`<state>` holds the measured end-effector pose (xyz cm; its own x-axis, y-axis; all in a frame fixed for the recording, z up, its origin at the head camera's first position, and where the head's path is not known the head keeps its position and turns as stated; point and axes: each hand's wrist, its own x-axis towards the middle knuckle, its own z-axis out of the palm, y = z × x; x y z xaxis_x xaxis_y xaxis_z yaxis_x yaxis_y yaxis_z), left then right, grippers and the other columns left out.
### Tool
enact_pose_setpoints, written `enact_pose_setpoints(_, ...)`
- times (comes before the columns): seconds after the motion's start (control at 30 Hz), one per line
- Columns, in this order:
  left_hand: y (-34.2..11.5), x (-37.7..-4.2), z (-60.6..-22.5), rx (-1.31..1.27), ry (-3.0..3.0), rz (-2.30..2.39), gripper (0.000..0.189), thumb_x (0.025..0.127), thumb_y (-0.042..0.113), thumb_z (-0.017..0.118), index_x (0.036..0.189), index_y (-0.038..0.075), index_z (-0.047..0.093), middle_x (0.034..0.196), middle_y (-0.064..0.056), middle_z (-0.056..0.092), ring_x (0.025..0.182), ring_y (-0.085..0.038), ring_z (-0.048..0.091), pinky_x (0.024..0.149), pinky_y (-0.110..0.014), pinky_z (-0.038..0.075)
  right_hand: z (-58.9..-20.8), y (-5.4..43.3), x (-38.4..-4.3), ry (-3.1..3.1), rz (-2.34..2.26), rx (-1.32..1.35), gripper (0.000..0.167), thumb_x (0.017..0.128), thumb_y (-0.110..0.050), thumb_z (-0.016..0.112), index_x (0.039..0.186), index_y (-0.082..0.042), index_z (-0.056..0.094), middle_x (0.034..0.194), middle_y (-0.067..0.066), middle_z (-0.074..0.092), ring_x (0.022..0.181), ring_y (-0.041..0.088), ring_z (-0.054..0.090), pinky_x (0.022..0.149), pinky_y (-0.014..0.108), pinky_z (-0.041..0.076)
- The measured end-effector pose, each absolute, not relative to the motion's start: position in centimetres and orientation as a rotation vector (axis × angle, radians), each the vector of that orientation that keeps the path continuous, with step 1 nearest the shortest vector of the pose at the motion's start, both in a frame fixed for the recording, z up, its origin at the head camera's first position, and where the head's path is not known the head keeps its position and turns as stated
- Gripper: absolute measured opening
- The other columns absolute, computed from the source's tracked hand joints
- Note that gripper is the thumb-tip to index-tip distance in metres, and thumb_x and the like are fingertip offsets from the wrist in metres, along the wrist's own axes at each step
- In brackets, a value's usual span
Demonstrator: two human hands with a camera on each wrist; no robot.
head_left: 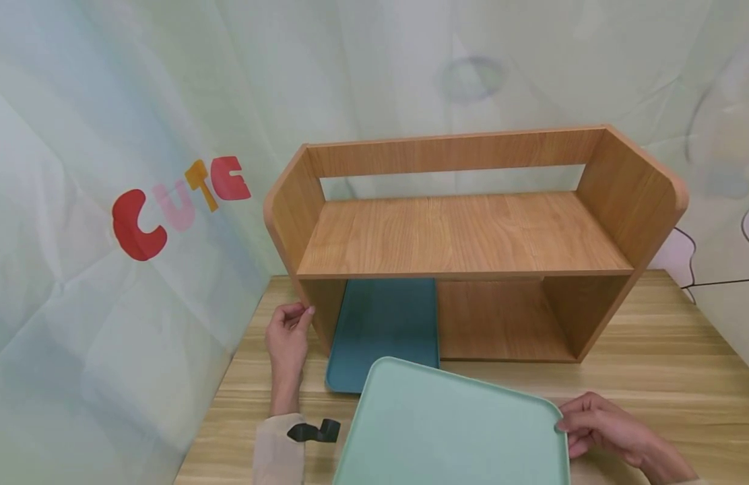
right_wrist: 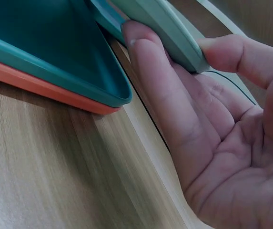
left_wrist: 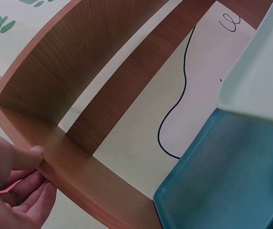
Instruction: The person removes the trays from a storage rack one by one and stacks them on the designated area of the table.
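Observation:
A pale green tray [head_left: 465,431] is tilted in front of the wooden shelf [head_left: 465,232]. My right hand [head_left: 607,431] pinches its right edge, the thumb on top and the fingers underneath in the right wrist view. A dark blue tray [head_left: 389,323] lies in the left part of the shelf's lower compartment, its front end sticking out past the shelf. My left hand [head_left: 289,343] holds the front edge of the shelf's left side panel [left_wrist: 98,191] between thumb and fingers.
In the right wrist view, a teal tray [right_wrist: 55,62] sits on an orange tray [right_wrist: 50,88] over the wood-grain table [right_wrist: 55,167]. Behind the shelf hangs a printed curtain [head_left: 411,81], and it also lines the left side.

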<state>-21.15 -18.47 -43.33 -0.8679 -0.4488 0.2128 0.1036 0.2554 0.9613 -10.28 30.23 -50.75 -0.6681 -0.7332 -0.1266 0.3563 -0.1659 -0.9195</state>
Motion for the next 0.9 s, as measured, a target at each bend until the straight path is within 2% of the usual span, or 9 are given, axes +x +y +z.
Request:
enact_pose_setpoints(0.27, -18.5, -21.1, -43.5, 0.305, -2.081, -1.648, 0.024, 0.089, 0.013, 0.067, 0.104, -0.004, 0.058, 0.103, -0.015, 0.062, 0.087, -0.005, 0.059, 0.075, -0.007, 0.047, -50.6, 30.2, -10.5, 1.365, -1.885, -0.473, 0.031, 0.091, 0.008, 0.04, 0.105, 0.005, 0.067, 0.083, 0.003, 0.073, 0.076, 0.009, 0.069, 0.067, 0.025, 0.057)
enact_pose_setpoints(0.6, -18.4, -21.1, -43.4, 0.316, -2.078, -1.656, 0.023, 0.09, 0.011, 0.067, 0.105, -0.004, 0.058, 0.104, -0.015, 0.061, 0.088, -0.007, 0.059, 0.076, -0.007, 0.047, -50.6, 30.0, -11.0, 1.417, -1.806, -0.501, 0.025, 0.092, 0.005, 0.044, 0.103, 0.01, 0.065, 0.082, -0.003, 0.071, 0.072, 0.006, 0.068, 0.067, 0.027, 0.057)
enact_pose_setpoints(0.9, -18.4, -21.2, -43.5, 0.306, -2.075, -1.645, 0.024, 0.089, 0.013, 0.067, 0.105, -0.004, 0.058, 0.103, -0.015, 0.062, 0.088, -0.006, 0.059, 0.076, -0.007, 0.047, -51.0, 30.0, -11.5, 1.425, -1.779, -0.474, 0.026, 0.091, 0.004, 0.045, 0.106, 0.012, 0.064, 0.083, 0.001, 0.073, 0.07, 0.007, 0.069, 0.065, 0.027, 0.057)
